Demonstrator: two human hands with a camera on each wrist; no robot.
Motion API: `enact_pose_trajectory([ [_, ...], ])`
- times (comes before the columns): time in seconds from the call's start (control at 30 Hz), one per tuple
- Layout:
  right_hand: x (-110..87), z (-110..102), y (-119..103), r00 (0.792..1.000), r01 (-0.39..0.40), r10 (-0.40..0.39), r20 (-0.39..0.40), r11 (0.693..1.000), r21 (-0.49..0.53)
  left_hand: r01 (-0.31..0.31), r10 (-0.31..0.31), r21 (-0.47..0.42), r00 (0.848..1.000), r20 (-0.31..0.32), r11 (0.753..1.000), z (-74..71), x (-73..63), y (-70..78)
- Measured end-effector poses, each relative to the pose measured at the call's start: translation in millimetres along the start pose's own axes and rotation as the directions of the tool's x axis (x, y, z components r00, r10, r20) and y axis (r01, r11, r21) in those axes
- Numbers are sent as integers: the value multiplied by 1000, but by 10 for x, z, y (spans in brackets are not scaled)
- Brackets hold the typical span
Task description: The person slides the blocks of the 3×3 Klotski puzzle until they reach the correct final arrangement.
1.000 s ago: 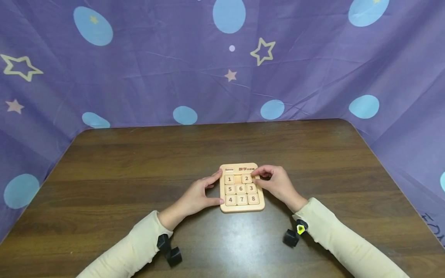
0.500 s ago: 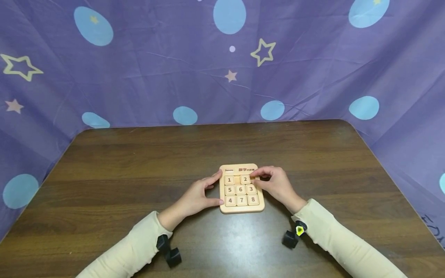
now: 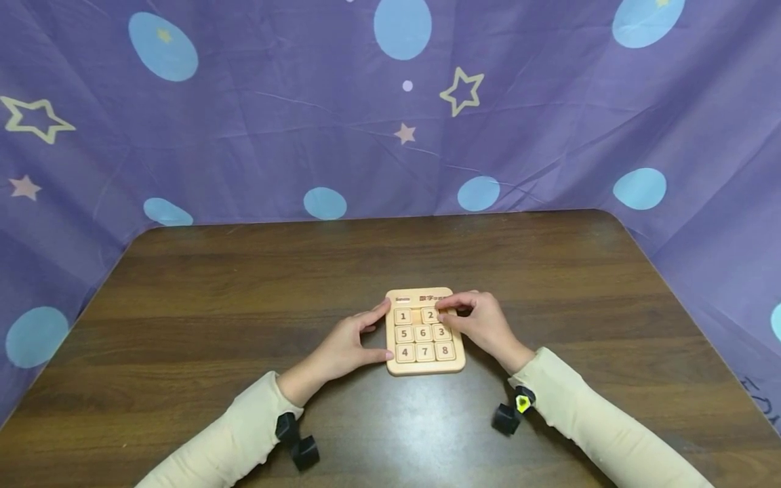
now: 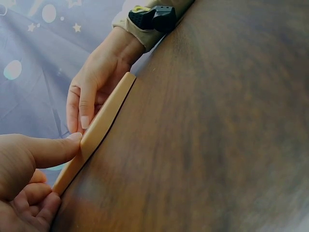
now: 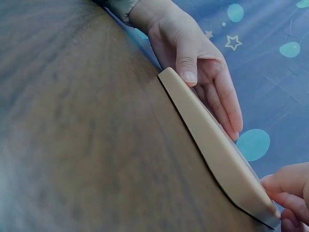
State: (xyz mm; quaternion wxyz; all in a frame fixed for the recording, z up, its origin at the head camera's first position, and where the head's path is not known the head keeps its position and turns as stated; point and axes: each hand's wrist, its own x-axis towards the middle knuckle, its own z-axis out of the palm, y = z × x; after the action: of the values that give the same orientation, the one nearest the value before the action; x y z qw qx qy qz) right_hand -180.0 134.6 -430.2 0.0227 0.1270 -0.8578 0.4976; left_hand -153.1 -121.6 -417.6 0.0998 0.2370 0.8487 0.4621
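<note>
A wooden number slide puzzle (image 3: 425,370) lies flat on the table in the head view. Its top row has tile 1, a gap, then the 2 tile (image 3: 430,314); below are 5, 6, 3 and 4, 7, 8. My left hand (image 3: 337,348) holds the puzzle's left side, index fingertip near the upper corner and thumb near the lower one. My right hand (image 3: 487,325) has its thumb and index finger pinched at the right side of the 2 tile, covering part of it. Both wrist views show the puzzle's thick edge (image 4: 107,116) side-on and hide the tile faces.
The dark wooden table (image 3: 244,285) extends around the puzzle. A purple curtain (image 3: 262,122) with stars and blue spots hangs behind and beside it. A black wrist camera (image 3: 297,440) sits below the left cuff, and another (image 3: 506,419) below the right.
The 2 tile has slid slightly left, narrowing the gap next to tile 1. My right thumb and index finger have shifted a little left onto it. My left hand stays in place.
</note>
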Motion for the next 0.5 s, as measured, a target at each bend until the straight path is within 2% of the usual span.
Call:
enact_pose_trajectory([
  [0.37, -7, -12, 13, 999, -24, 23, 28, 1000, 20, 8, -8, 13, 1000, 4, 1000, -1, -11, 1],
  [0.5, -2, -25, 18, 999, -6, 5, 45, 1000, 22, 7, -7, 9, 1000, 0, 1000, 0, -6, 3],
])
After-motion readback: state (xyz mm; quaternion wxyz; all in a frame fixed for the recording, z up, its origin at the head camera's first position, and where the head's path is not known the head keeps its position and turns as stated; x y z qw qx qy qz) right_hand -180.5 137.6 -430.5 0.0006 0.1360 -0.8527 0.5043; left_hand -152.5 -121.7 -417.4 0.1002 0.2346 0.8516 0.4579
